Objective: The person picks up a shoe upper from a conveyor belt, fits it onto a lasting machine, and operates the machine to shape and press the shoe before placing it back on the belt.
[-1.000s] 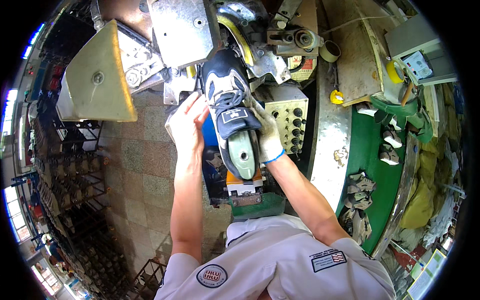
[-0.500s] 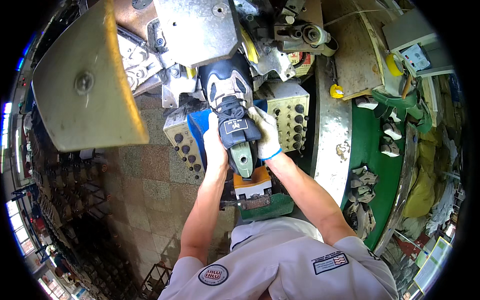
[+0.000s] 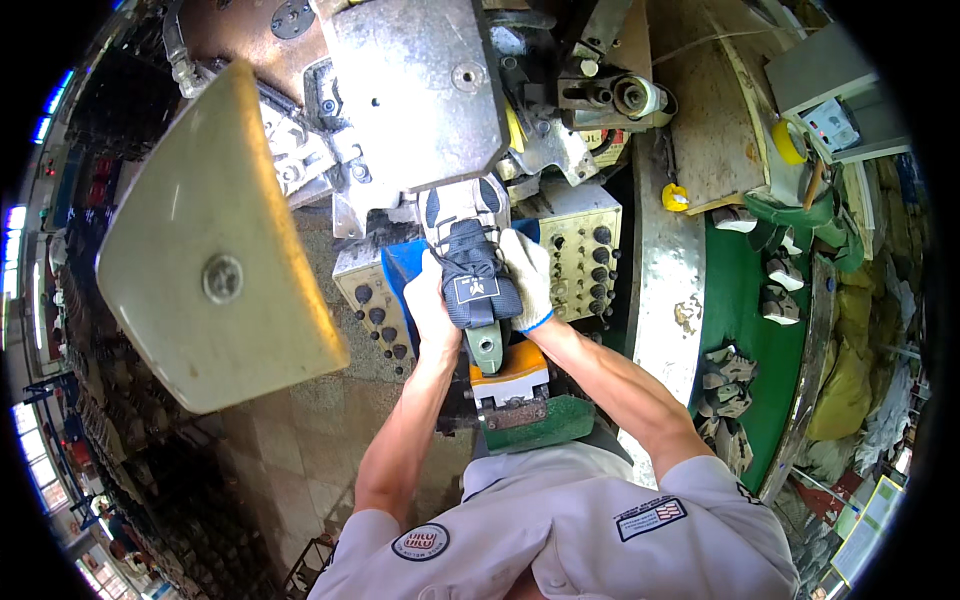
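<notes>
Both hands, left hand (image 3: 432,305) bare and right hand (image 3: 528,278) gloved, clasp the shoe upper (image 3: 472,262), whose toe at twelve o'clock sits under the machine head (image 3: 415,95), where fingers risk pinching.

A curved green-topped work table with a steel rim (image 3: 745,330) ran down the right side. Grey shoe uppers (image 3: 722,370) lay in loose piles along it, and white-and-dark shoe pieces (image 3: 775,300) sat nearer the far end.

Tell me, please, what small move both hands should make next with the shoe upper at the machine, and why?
Probably ease the shoe upper slightly further in: its toe already sits under the metal machine head, and the bare left hand and gloved right hand clasp its sides.
</notes>
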`<state>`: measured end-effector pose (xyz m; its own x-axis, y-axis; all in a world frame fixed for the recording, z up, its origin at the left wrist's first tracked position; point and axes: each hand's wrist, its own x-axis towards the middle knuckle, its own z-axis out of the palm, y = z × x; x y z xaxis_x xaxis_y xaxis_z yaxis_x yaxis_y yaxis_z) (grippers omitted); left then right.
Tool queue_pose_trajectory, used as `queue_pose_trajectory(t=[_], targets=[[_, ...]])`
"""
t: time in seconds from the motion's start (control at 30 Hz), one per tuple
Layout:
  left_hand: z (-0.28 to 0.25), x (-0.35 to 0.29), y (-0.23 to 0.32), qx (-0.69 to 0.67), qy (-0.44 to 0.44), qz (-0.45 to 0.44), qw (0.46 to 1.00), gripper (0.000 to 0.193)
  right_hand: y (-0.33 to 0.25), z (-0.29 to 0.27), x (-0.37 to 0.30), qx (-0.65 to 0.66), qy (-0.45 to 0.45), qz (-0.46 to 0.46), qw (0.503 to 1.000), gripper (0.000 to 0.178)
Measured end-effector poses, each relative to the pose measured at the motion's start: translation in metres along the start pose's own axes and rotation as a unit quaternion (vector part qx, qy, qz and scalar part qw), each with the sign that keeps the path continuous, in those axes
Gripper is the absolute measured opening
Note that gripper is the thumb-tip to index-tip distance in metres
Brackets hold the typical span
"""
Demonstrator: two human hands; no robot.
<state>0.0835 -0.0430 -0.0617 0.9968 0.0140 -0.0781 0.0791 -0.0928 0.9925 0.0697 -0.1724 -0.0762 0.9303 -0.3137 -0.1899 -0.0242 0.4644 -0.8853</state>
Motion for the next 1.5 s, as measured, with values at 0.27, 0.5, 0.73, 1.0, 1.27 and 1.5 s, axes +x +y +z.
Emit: queue_pose_trajectory(t=[0.27,0.5,0.73,1.0,1.27,1.5], targets=[[-0.001,0.000,-0.021,-0.161,-0.006,-0.024,0.987,0.040,0.004,-0.008,0.003,0.050,-0.010,0.010,0.999,0.035],[-0.058,-0.120,-0.131,0.149,0.103,-0.189,0.965,0.070,-0.053,-0.089,-0.081,-0.156,0.065,-0.003,0.986,0.056],[-0.014,-0.153,-0.216,0.265,0.131,-0.295,0.909,0.072,-0.067,-0.125,-0.131,-0.120,0.127,-0.013,0.985,0.052],[-0.087,-0.168,-0.131,0.126,0.027,-0.216,0.968,0.045,-0.072,-0.121,-0.141,-0.093,0.076,0.017,0.993,0.054],[-0.175,-0.164,0.100,-0.028,-0.191,-0.130,0.972,0.065,-0.097,-0.067,-0.172,0.040,-0.147,0.027,0.988,0.069],[-0.019,-0.168,0.085,-0.025,-0.152,-0.078,0.985,0.037,-0.123,-0.081,-0.165,0.357,-0.096,0.120,0.922,0.053]])
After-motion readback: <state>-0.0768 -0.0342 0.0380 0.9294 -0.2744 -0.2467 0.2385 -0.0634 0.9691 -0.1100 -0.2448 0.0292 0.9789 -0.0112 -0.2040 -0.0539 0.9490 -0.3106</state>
